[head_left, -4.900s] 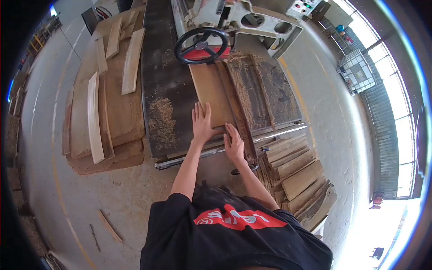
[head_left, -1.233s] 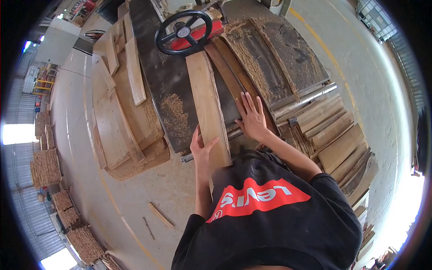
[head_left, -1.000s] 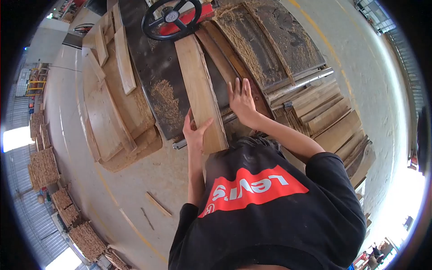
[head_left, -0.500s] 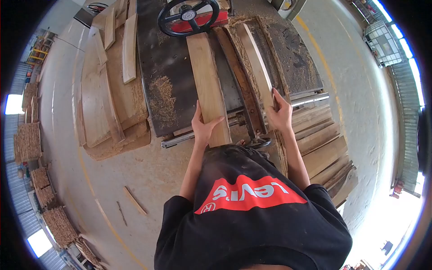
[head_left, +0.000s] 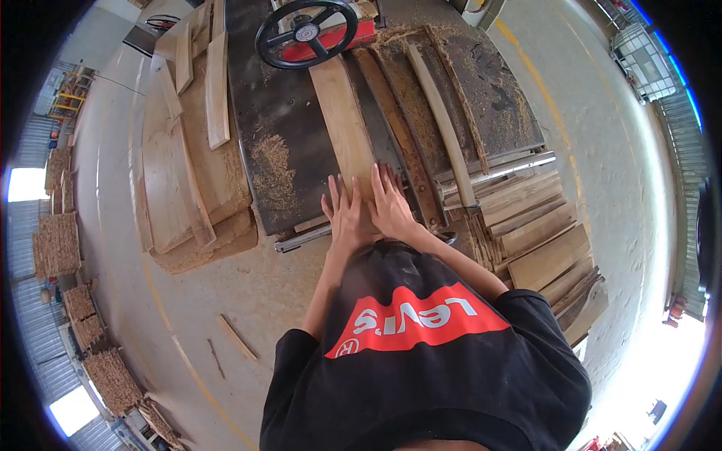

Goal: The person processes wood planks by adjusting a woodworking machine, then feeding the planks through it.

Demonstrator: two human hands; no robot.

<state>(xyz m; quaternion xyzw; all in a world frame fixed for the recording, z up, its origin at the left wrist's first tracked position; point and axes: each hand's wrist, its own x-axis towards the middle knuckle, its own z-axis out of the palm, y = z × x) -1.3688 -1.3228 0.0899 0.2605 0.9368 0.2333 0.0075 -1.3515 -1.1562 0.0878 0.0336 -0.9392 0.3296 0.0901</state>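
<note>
A wide wooden board (head_left: 342, 116) lies lengthwise on the dark machine table (head_left: 289, 113), its far end under the black handwheel (head_left: 306, 32). My left hand (head_left: 347, 216) rests flat on the board's near end, fingers spread. Beside it my right hand (head_left: 392, 204) also lies flat on the wood with its fingers stretched out. Neither hand is closed around anything. A narrow wooden strip (head_left: 442, 116) lies apart from my hands, to the right of the rusty metal guide rail (head_left: 402, 124).
Sawdust (head_left: 274, 173) is scattered over the machine table. Boards are stacked at the right (head_left: 545, 244), and more planks lie on a sawdust-strewn wooden surface (head_left: 169, 192) at the left. Two thin offcuts (head_left: 237, 337) lie on the floor.
My right hand has let go of the narrow strip and moved left onto the wide board. The strip now lies flat on the table. My left hand has shifted from the board's edge onto its top.
</note>
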